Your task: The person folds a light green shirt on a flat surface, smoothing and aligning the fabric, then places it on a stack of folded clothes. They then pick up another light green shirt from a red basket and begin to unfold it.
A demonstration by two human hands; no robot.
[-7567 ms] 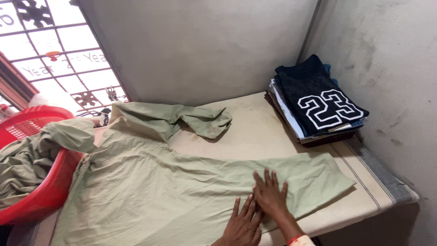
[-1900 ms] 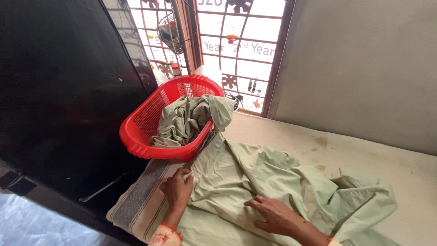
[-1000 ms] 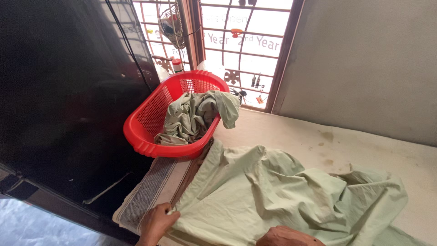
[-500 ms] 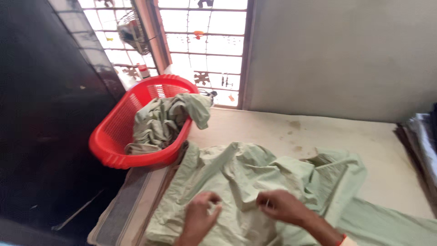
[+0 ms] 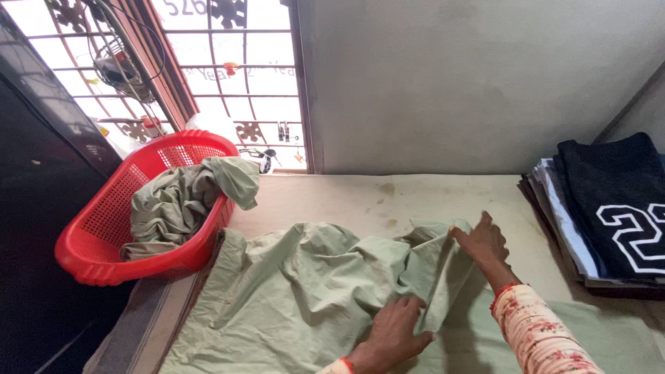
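the left hand [image 5: 391, 336] lay flat, open, pinning the green shirt [image 5: 305, 298]; the right hand [image 5: 483, 242] pinched its far fold. best pulled taut, edges matched, over the bed [image 5: 346, 197].

the pale green garment [image 5: 305, 298] runs off the near edge, so its lower part is unseen. the stack of folded clothes [image 5: 609, 208] is cut by the right edge. the left hand [image 5: 391, 336] hides the cloth beneath it; its wrist leaves the frame. the red basket [image 5: 97, 228] conceals most of the crumpled cloth [image 5: 180, 201] inside.
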